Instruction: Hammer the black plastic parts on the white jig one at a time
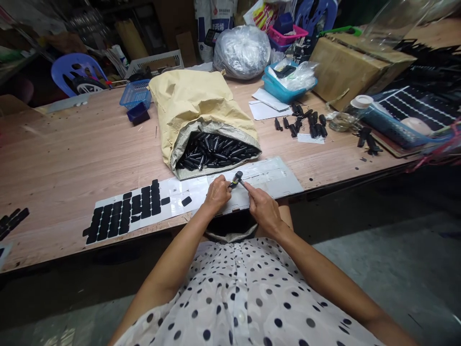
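My left hand (217, 193) is closed around a small black cylindrical part (236, 178), holding it just above the table's front edge. My right hand (262, 207) pinches at the same part from the right, fingers pressed together. Under both hands lies a white backing sheet (273, 177). Its left stretch carries several black rectangular stickers (124, 213). Right behind my hands a tan paper sack (196, 106) lies on its side, mouth toward me, full of the same black parts (216, 150).
Loose black parts (302, 122) and papers lie right of the sack on the wooden table (72, 149). A cardboard box (355, 62), blue trays (284, 89), a small blue basket (136, 93) and a clear plastic bag (242, 50) stand farther back. More black stickers (12, 221) lie at far left.
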Action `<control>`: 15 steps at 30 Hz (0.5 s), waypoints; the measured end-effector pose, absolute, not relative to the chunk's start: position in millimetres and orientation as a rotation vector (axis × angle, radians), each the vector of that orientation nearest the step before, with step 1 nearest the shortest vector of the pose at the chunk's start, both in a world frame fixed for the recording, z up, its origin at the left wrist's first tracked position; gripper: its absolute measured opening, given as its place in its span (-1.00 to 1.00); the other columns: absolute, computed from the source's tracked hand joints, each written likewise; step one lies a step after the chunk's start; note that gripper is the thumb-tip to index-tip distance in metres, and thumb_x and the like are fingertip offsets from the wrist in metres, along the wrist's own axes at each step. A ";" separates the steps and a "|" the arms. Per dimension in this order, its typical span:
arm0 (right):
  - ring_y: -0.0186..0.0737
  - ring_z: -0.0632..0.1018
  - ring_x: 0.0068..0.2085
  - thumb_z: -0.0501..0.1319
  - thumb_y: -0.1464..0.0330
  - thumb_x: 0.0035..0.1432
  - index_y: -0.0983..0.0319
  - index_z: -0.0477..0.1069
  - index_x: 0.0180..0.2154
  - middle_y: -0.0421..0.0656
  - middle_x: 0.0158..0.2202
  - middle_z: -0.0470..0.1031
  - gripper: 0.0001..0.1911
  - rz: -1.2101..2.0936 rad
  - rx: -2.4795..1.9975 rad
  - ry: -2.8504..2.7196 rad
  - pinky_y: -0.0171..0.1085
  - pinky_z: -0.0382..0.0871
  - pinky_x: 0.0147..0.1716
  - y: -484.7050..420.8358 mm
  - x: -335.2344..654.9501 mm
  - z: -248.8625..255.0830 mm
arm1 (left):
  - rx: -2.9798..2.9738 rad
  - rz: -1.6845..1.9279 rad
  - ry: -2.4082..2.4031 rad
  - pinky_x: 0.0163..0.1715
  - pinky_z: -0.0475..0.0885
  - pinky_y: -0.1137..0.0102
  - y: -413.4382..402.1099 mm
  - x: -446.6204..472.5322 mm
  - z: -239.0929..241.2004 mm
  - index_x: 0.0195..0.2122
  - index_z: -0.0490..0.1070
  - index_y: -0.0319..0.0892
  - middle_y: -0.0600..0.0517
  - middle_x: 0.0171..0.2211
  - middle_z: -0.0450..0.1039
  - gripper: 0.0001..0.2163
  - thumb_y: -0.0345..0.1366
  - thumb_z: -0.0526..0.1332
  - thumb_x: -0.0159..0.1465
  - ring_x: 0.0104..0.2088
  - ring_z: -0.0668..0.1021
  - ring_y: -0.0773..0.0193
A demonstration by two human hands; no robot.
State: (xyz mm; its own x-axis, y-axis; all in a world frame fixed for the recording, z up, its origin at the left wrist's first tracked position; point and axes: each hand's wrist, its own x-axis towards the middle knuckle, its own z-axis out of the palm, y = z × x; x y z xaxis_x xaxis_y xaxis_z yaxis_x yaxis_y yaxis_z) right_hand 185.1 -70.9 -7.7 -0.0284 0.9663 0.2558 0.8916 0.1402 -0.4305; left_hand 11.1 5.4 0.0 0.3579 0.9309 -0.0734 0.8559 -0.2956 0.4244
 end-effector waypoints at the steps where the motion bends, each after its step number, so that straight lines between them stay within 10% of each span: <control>1: -0.13 0.54 -0.26 0.02 0.45 0.37 0.03 0.52 0.23 -0.12 -0.27 0.61 -0.47 0.202 -1.779 -1.934 -0.26 0.40 -0.32 -70.5 186.1 -7.1 | 2.244 0.241 1.571 -0.08 0.47 0.29 4.6 12.3 1.6 -0.23 0.68 -0.18 -0.09 -0.22 0.46 -0.77 -0.45 0.19 0.33 -0.16 0.54 0.13; 15: -0.11 0.61 -0.12 0.01 0.39 0.39 0.04 0.49 0.26 -0.10 -0.11 0.67 -0.49 0.194 -1.714 -1.783 -0.21 0.50 -0.11 -55.8 196.7 -5.8 | 2.009 0.345 1.592 -0.13 0.43 0.34 7.7 6.8 7.8 -0.31 0.68 -0.16 -0.03 -0.29 0.55 -0.82 -0.40 0.25 0.27 -0.19 0.56 0.16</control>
